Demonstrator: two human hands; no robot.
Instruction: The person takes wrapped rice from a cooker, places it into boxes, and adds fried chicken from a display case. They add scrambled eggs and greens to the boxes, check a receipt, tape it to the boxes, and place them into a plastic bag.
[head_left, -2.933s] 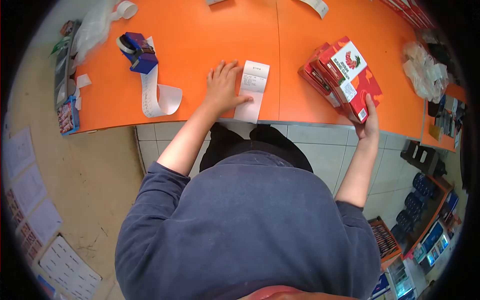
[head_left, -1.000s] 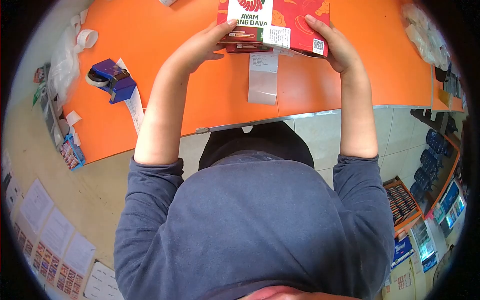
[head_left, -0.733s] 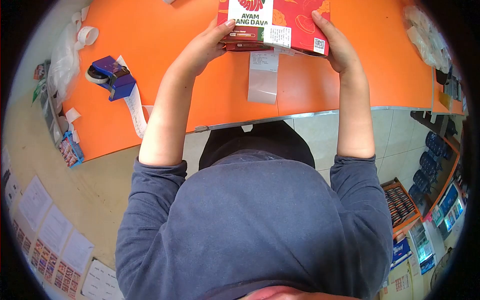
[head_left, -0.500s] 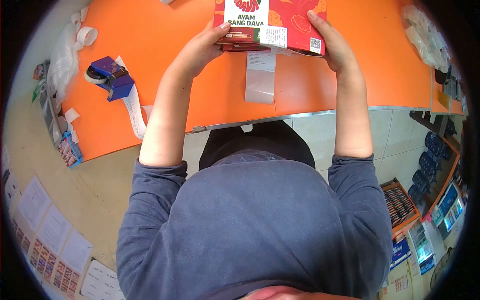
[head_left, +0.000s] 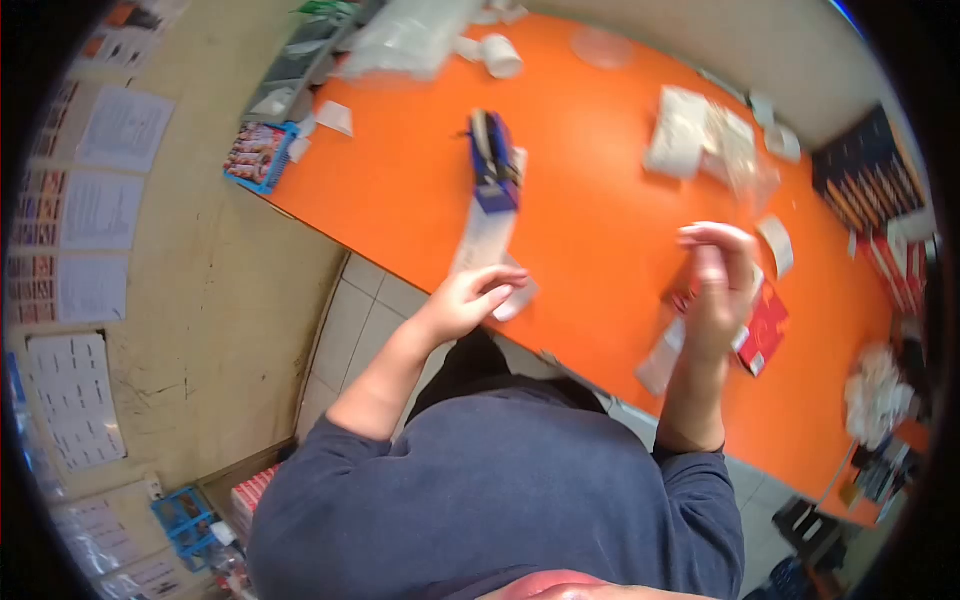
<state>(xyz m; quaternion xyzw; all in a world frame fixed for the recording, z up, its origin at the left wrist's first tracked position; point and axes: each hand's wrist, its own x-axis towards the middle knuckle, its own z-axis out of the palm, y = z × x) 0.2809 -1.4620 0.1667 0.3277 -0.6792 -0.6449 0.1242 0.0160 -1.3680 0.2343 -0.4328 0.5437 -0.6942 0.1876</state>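
My left hand (head_left: 468, 302) is at the front edge of the orange table, its fingers stretched over the lower end of a long white paper strip (head_left: 487, 243). The strip runs up to a blue tape dispenser (head_left: 492, 165) that stands on the table. My right hand (head_left: 722, 285), somewhat blurred, is raised above the red box (head_left: 768, 325) with its fingers loosely bent and nothing in them. The hand and forearm hide part of the box. A printed receipt (head_left: 660, 358) sticks out from the box toward the table's front edge.
White and clear packets (head_left: 678, 130) lie toward the back of the orange table (head_left: 590, 230). Plastic bags (head_left: 410, 40) and a paper roll (head_left: 501, 57) are at the far left. A blue basket (head_left: 262, 157) sits at the left corner; dark stacked boxes (head_left: 868, 170) stand at the right.
Both hands have let go of the red box, which now lies on the table to the right. My left hand has moved to the paper strip. The view has turned left.
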